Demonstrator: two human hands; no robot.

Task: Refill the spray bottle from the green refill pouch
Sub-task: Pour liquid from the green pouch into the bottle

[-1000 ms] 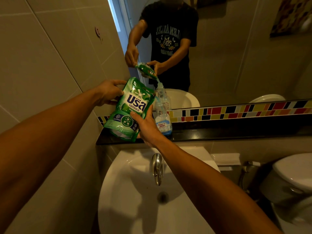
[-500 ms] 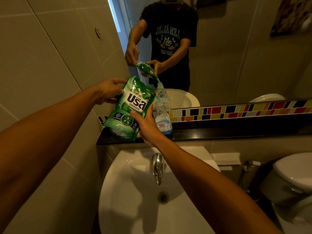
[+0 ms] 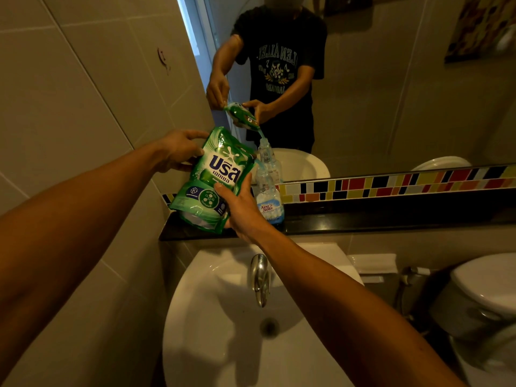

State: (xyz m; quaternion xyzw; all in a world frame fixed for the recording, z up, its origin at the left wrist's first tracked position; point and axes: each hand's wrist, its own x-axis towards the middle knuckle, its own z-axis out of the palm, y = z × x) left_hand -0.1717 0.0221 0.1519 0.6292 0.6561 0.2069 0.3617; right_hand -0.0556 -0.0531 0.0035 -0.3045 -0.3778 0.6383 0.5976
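The green refill pouch (image 3: 212,180) is tilted with its upper right corner over the mouth of a clear spray bottle (image 3: 268,196) that stands, without its spray head, on the black ledge (image 3: 363,219). A thin bluish stream runs from the pouch corner into the bottle neck. My left hand (image 3: 178,150) grips the pouch's upper left edge. My right hand (image 3: 237,208) holds the pouch's lower right side, just in front of the bottle. The bottle carries a blue and white label, and pale liquid shows in its lower part.
A white washbasin (image 3: 223,331) with a chrome tap (image 3: 260,277) lies below the ledge. A toilet (image 3: 485,291) stands at the right. The mirror (image 3: 391,93) behind the ledge reflects the person, pouch and bottle. A tiled wall (image 3: 69,107) closes the left side.
The pouch's bottom end has risen a little, tipping it slightly more toward the bottle. Both hands keep their grips and the bottle has not moved.
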